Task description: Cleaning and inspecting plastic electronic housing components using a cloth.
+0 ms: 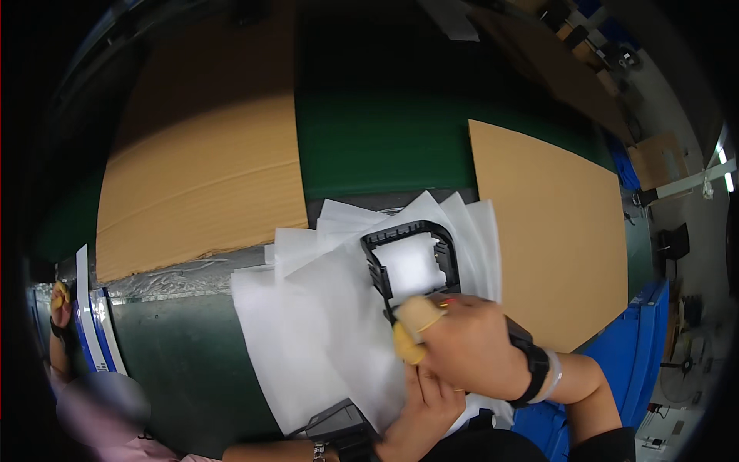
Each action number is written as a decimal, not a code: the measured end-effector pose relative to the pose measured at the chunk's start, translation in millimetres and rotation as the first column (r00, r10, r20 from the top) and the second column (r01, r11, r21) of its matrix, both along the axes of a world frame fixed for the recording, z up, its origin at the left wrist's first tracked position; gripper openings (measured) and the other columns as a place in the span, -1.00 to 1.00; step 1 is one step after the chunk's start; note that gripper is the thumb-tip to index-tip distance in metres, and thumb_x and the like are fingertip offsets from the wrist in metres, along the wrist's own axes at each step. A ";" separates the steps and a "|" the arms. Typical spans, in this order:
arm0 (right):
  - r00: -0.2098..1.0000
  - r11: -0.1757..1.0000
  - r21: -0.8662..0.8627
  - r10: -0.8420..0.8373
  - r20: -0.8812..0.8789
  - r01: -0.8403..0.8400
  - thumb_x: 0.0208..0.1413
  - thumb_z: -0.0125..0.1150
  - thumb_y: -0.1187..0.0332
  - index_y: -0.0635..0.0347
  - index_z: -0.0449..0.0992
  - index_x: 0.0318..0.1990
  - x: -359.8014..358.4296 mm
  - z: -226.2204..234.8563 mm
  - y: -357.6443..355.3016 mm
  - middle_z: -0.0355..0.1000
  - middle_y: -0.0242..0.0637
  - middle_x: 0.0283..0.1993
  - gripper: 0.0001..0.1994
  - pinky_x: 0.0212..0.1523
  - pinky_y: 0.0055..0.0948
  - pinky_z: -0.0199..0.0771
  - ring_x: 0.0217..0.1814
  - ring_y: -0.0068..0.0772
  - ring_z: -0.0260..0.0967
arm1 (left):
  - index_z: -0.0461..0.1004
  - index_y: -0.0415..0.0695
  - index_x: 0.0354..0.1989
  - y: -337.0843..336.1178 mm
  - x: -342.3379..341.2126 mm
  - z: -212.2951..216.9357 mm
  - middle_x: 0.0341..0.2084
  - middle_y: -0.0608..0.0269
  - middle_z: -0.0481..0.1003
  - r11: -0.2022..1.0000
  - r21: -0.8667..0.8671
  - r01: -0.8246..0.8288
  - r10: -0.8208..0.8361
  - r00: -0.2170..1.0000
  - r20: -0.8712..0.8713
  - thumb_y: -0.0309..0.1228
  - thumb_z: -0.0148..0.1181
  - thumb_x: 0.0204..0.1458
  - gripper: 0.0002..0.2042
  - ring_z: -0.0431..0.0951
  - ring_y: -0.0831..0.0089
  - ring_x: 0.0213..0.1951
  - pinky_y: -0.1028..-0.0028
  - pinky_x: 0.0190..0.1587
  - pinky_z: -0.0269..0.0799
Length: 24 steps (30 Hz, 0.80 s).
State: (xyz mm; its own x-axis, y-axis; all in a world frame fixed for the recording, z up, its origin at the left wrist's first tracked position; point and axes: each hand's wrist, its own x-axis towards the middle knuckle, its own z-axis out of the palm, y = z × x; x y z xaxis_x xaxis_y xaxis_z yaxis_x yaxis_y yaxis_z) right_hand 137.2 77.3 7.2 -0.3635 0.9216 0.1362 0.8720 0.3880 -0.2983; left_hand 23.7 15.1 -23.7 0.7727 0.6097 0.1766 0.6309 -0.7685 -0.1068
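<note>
A black plastic frame (pixel 453 258) with an open rectangular middle and ribbed edges lies tilted over a fanned stack of white foam sheets (pixel 308 323). My right hand (pixel 469 339), wearing yellowish finger cots and a black wrist strap, is closed at the frame's near end. Just below it, my left hand (pixel 426 412) is closed too, its fingertips tucked against the right hand. What the left fingers hold is hidden. Beside my left wrist, a black plastic piece (pixel 339 420) rests on the near edge of the sheets.
Brown cardboard sheets lie at the left (pixel 208 185) and right (pixel 550 239) on a green table (pixel 377 146). Blue bins (pixel 639 346) stand at the right edge. Another person's hand (pixel 60 304) is at the far left, near blue-and-white strips (pixel 100 331).
</note>
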 end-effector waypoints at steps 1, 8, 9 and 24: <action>1.000 1.000 -0.001 -0.002 -0.005 0.002 -0.27 0.29 0.25 0.11 0.42 -0.49 -0.7 0.0 0.5 0.30 -0.28 -0.72 -0.78 -0.62 -0.37 0.36 -0.66 -0.21 0.34 | 0.40 -0.41 -0.22 -1.0 -2.1 1.8 -0.32 -0.09 0.44 1.000 -0.004 0.002 -0.002 1.000 -0.013 -0.48 -0.05 -0.09 -0.71 0.47 0.07 -0.17 0.16 0.01 0.36; 0.981 0.980 -0.048 -0.196 -0.012 0.195 -0.42 0.24 0.35 0.10 0.39 -0.53 3.3 9.9 -0.8 0.28 -0.30 -0.72 -0.80 -0.63 -0.42 0.35 -0.63 -0.29 0.34 | 0.39 -0.41 -0.23 -0.2 3.9 1.2 -0.29 -0.14 0.42 1.000 0.014 0.004 -0.004 1.000 0.004 -0.44 -0.01 -0.10 -0.71 0.45 0.03 -0.15 0.17 0.01 0.35; 0.992 0.991 -0.045 -0.128 0.000 0.128 -0.42 0.24 0.34 0.10 0.38 -0.54 -0.6 8.8 5.3 0.28 -0.31 -0.73 -0.80 -0.64 -0.43 0.34 -0.64 -0.30 0.34 | 0.39 -0.41 -0.23 -1.9 5.4 0.5 -0.29 -0.14 0.42 1.000 0.011 -0.007 0.007 1.000 0.003 -0.44 -0.01 -0.12 -0.70 0.45 0.04 -0.16 0.18 0.01 0.35; 0.984 0.987 -0.034 -0.159 -0.085 0.157 -0.25 0.28 0.21 0.14 0.39 -0.45 25.7 9.3 0.9 0.31 -0.28 -0.68 -0.74 -0.64 -0.40 0.32 -0.65 -0.23 0.32 | 0.39 -0.36 -0.07 7.2 0.7 2.0 -0.17 -0.08 0.45 0.999 0.043 -0.001 -0.002 0.997 0.077 -0.48 -0.15 0.01 -0.67 0.42 0.09 -0.02 0.24 0.02 0.36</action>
